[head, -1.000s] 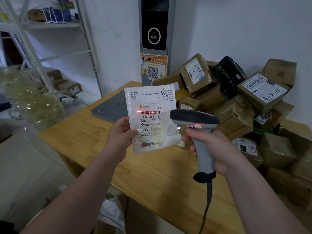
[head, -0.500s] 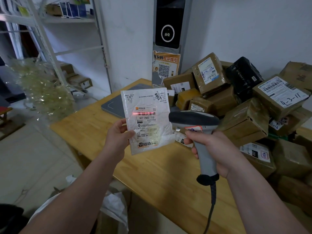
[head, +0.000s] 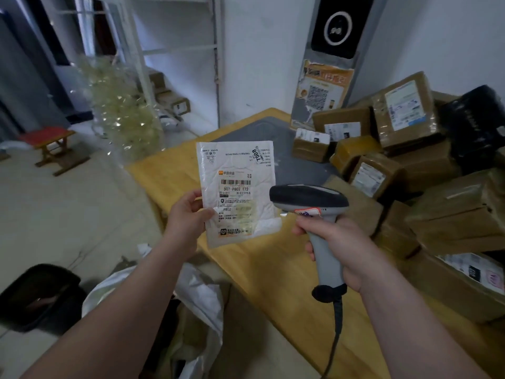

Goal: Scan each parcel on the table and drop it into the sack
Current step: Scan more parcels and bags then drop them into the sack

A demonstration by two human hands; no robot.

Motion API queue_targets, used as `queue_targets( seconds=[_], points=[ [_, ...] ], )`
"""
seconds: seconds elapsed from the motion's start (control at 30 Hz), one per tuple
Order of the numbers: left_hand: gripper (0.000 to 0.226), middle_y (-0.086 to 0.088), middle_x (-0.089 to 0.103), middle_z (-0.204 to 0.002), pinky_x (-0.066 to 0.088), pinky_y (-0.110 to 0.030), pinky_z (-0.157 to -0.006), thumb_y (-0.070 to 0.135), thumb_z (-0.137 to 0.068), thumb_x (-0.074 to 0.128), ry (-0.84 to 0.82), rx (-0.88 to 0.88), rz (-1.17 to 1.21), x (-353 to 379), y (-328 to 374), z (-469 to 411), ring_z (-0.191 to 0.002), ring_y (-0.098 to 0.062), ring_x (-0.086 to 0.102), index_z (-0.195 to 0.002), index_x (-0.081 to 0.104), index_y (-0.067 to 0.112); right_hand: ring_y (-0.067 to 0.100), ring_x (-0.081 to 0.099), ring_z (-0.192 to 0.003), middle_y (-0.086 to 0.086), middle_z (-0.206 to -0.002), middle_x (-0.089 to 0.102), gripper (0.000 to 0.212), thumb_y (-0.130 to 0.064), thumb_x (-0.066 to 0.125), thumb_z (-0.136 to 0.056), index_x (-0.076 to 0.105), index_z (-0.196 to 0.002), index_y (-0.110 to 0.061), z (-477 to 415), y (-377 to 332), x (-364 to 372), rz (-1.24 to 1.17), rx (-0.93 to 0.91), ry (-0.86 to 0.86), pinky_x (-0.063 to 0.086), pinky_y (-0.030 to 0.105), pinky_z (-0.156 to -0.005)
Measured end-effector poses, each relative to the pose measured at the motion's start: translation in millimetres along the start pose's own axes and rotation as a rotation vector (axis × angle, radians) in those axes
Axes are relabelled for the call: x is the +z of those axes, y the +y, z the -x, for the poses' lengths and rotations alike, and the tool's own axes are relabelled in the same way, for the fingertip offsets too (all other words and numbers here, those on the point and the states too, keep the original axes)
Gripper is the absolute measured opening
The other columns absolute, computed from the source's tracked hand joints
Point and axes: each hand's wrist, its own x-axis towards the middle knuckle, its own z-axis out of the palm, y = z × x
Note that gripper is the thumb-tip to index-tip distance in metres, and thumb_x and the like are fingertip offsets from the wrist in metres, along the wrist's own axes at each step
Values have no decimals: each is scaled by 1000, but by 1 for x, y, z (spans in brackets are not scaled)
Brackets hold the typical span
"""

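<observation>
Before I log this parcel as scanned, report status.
Left hand pinches white mailer. Right hand grips scanner, no beam on barcode. Sack below, path clear.

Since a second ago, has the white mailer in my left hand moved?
Yes: the white mailer has shifted left, from the grey pad's right end to its left part, nearing the table edge.

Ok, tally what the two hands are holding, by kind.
White parcel: 1, pinched by the left hand
Scanner: 1, gripped by the right hand
Total: 2
</observation>
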Motion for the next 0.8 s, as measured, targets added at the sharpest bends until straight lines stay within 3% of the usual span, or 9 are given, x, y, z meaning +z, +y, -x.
queue_targets(
  seconds=[0.2, 0.4, 0.5, 0.63, 0.8],
  points=[
    [40, -11, 69, -98, 55, -42, -78, -18, -83, 48, 316, -76, -96, -93, -34, 1, -85, -28, 65, -101, 61, 16, 15, 55, -61, 10, -86, 70, 12, -20, 72, -83, 71, -91, -11, -27, 31, 68, 118, 81, -181, 46, 28, -56],
    [40, -13, 66, -107, 52, -40, -77, -16, -84, 50, 629, -190, -186, -189, -92, 15, -93, -29, 63, -112, 60, 10, 7, 54, -50, 0, -68, 65, 8, -17, 71, -84, 70, -80, -11, -48, 68, 139, 226, 187, -343, 46, 20, -48],
    [40, -8, 66, -107, 50, -37, -74, -11, -83, 51, 765, -314, -317, -218, -131, 25, -93, -27, 62, -116, 61, 8, 11, 56, -57, 3, -74, 65, 16, -21, 72, -84, 71, -88, -5, -60, 92, 169, 297, 254, -389, 47, 22, -51],
    [31, -12, 68, -108, 46, -35, -69, 5, -92, 49, 818, -416, -464, -234, -181, 35, -82, -25, 58, -120, 61, 8, 13, 55, -59, 7, -77, 64, 11, -21, 72, -85, 68, -85, -11, -77, 129, 204, 343, 321, -406, 47, 24, -54],
    [37, -13, 67, -114, 43, -30, -64, 2, -92, 41, 743, -501, -595, -244, -228, 25, -83, -23, 55, -123, 59, 10, 14, 56, -60, 8, -81, 66, 11, -21, 71, -85, 68, -88, -11, -100, 176, 235, 397, 371, -396, 47, 30, -60]
  ],
)
